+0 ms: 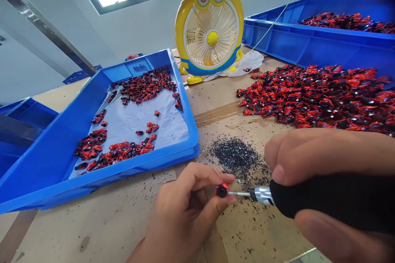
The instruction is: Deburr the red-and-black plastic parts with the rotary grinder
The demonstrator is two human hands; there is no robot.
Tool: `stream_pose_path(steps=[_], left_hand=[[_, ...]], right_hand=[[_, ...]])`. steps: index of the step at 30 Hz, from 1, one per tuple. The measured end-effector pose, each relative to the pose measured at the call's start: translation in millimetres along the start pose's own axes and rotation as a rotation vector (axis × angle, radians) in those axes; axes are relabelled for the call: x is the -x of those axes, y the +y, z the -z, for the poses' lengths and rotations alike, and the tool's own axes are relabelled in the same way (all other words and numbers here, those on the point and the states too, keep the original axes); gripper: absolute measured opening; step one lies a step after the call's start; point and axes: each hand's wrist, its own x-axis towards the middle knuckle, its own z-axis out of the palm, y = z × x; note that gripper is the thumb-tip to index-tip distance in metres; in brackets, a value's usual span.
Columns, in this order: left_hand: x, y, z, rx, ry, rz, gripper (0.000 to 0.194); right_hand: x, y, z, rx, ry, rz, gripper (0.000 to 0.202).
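My left hand [191,205] pinches a small red-and-black plastic part [221,191] between thumb and fingers, its round black end facing me. In my right hand [324,156] is a thick black handheld rotary tool [308,199] with a silver chuck and a thin metal bit. The bit points left, and its tip meets the right side of the small part. Just beyond my hands, black shavings [236,154] lie heaped and scattered over the tabletop.
A blue tray [120,176] on the left holds similar parts on a white liner. A large pile of parts [321,94] lies at right, before stacked blue bins [324,45]. A yellow cartoon fan [212,39] stands at the back of the cardboard-covered table [108,218].
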Motion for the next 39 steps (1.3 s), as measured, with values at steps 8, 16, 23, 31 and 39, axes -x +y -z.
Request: stream_pose_path(steps=[8, 16, 23, 31, 39], left_hand=[[-1.2, -2.3, -3.5, -0.021, -0.048, 0.097, 0.01], [0.6, -4.1, -2.3, -0.085, -0.051, 0.019, 0.014], [1.1, -5.5, -2.6, -0.103, -0.037, 0.006, 0.018], [1.6, -3.3, -2.1, -0.072, -0.06, 0.034, 0.014], [0.7, -4.5, -1.0, -0.046, -0.08, 0.066, 0.012]], right_hand=[[-2.1, 7.0, -2.9, -0.025, -0.121, 0.047, 0.026], [-4.6, 2.4, -4.2, 0.017, -0.174, 0.062, 0.011], [-1.1, 3.7, -10.5, -0.033, -0.122, 0.015, 0.011], [6.1, 9.6, -11.3, -0.006, -0.103, 0.003, 0.028], [1.6, 10.8, -9.9, -0.126, -0.199, 0.047, 0.013]])
